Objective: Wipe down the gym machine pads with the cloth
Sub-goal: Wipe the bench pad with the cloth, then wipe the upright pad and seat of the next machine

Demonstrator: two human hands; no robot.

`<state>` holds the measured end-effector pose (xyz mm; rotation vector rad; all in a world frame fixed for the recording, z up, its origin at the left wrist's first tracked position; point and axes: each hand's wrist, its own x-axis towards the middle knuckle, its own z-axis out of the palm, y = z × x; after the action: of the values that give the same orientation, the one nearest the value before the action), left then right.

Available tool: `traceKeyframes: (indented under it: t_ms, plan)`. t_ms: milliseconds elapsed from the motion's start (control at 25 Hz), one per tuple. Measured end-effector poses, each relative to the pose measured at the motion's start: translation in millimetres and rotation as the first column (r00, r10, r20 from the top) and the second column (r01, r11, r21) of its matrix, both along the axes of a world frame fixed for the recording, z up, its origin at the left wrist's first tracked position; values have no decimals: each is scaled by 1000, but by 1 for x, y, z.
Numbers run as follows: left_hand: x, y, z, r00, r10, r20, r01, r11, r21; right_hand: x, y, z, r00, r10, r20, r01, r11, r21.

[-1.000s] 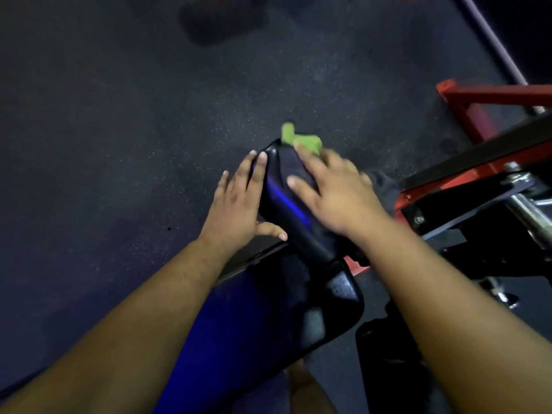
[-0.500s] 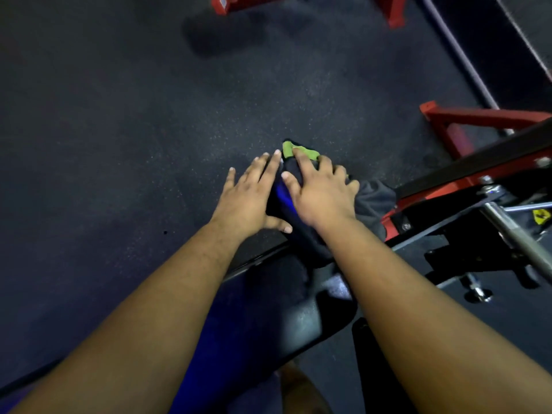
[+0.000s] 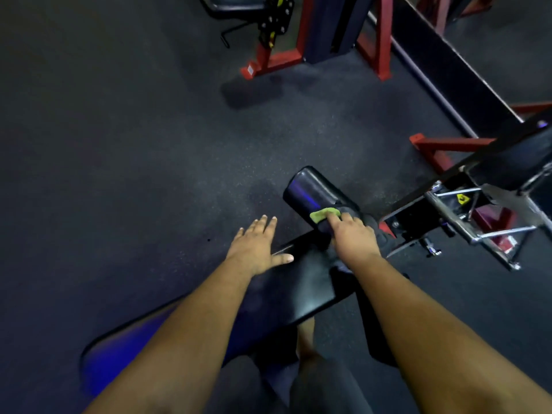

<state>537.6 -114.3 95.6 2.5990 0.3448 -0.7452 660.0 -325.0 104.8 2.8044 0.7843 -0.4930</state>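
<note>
- Head view: dark speckled rubber floor (image 3: 125, 150), dim room with a blue cast.
- Far end: one red-framed machine (image 3: 313, 40). Mirror wall (image 3: 493, 40) runs along the right, above a dark baseboard.
- Right side: one red and black frame (image 3: 442, 186) with chrome bars, one yellow warning sticker (image 3: 462, 199) on it.
- Pads counted: two. One cylindrical roller pad (image 3: 310, 192) sticking out from the frame; one flat bench pad (image 3: 286, 291) just below it, running toward the bottom left corner.
- One cloth (image 3: 324, 214), green where it shows, lying on top of the roller pad near its frame end. Most of it is hidden under the hand.
- Right hand (image 3: 354, 234): palm down on the cloth, index finger stretched along it, other fingers bent over it, pressing it to the roller.
- Left hand (image 3: 257, 246): fingers straight and spread, thumb out, holding nothing, over the far left edge of the bench pad. Cannot tell if it touches.
</note>
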Motion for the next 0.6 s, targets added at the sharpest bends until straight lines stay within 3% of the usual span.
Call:
traceKeyframes:
  t_ms: [160,280,480,600]
  plan:
    - [-90,-5,56,998,57,-4,-57,998,15,-82,15,55,994,-68,-90,87,971,223]
    - [-157,-13,80,990,143,13,-143,989,38,-137,21,76,984,-59,-170,109,948,300]
    - [-267,-31,108,948,305,95,-315,942,115,-216,31,88,968,199,-153,-142,936,323]
    - [-332,-38,132,927,355,125,-372,913,166,-262,41,104,951,279,-133,-208,897,389]
